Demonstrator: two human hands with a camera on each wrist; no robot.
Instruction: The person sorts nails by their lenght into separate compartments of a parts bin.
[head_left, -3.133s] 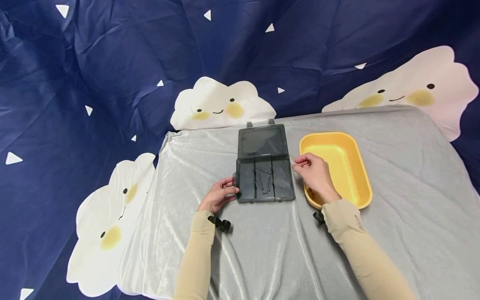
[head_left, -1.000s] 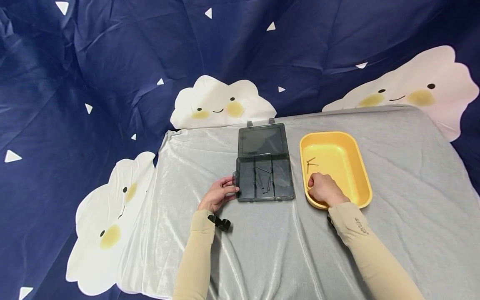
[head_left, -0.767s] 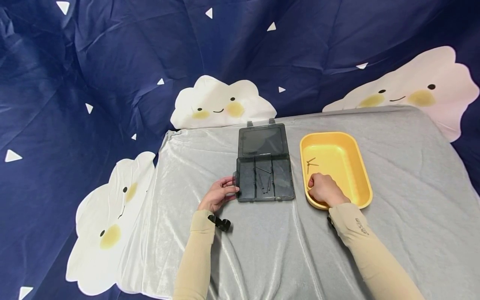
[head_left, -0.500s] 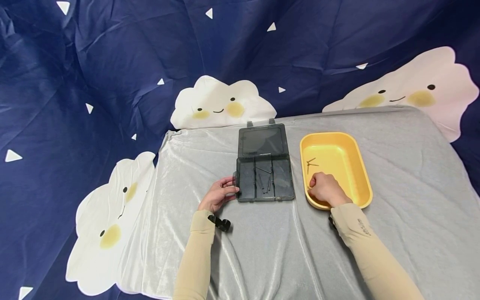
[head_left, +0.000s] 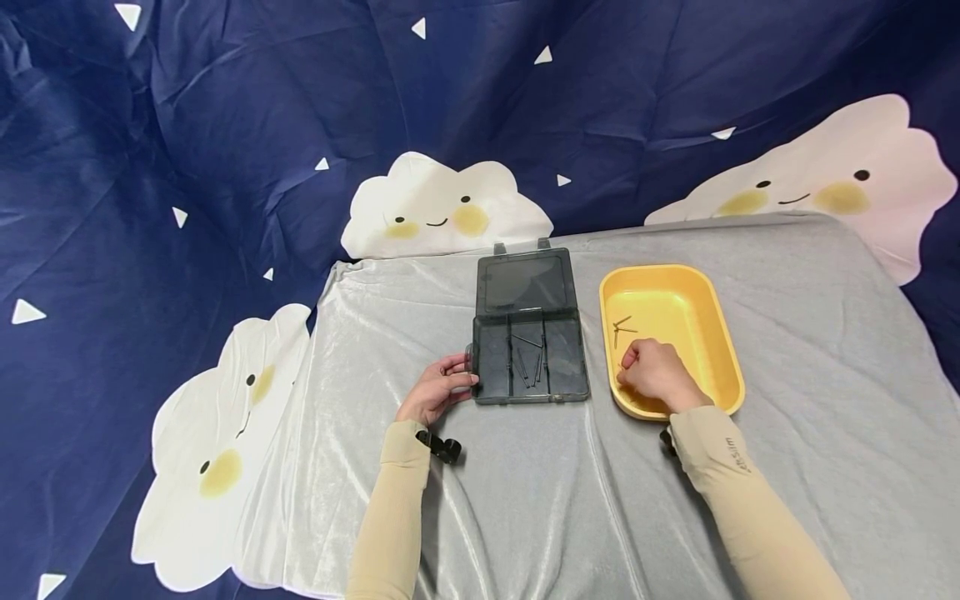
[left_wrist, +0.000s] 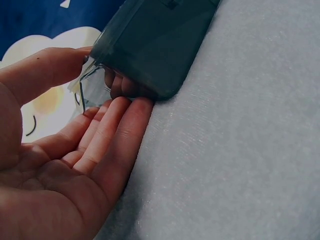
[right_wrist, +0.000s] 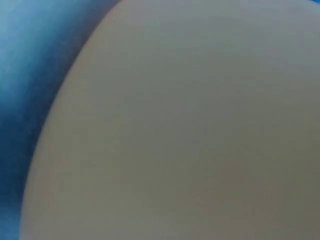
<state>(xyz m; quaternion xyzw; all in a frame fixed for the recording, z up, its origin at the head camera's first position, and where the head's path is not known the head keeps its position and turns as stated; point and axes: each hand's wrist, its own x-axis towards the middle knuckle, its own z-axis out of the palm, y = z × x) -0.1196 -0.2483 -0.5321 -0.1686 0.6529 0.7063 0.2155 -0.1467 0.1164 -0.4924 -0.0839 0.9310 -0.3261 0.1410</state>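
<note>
In the head view an opened grey see-through plastic case (head_left: pixel 491 358) lies on the cloth. Several thin dark nails (head_left: pixel 522 367) are in its middle compartment. My left hand (head_left: pixel 438 387) pinches the case's left side; in the left wrist view the thumb (left_wrist: pixel 55 70) is at the upper edge and the fingertips (left_wrist: pixel 142 105) at the lower one. Down in the yellow basin (head_left: pixel 701 300), my right hand (head_left: pixel 652 371) has curled fingers close to the left wall. I cannot tell whether they hold anything. More nails (head_left: pixel 622 327) lie just beyond that hand.
The case's lid (head_left: pixel 525 282) lies back toward the far edge. Grey velvety cloth (head_left: pixel 525 500) covers the table, and a blue curtain with clouds (head_left: pixel 446 208) hangs behind. A blurred beige surface (right_wrist: pixel 175 120) fills most of the right wrist view.
From beside the case's right edge, my right hand has moved down into the basin. Lately it has shifted slightly up and right there. The left hand and case stay put.
</note>
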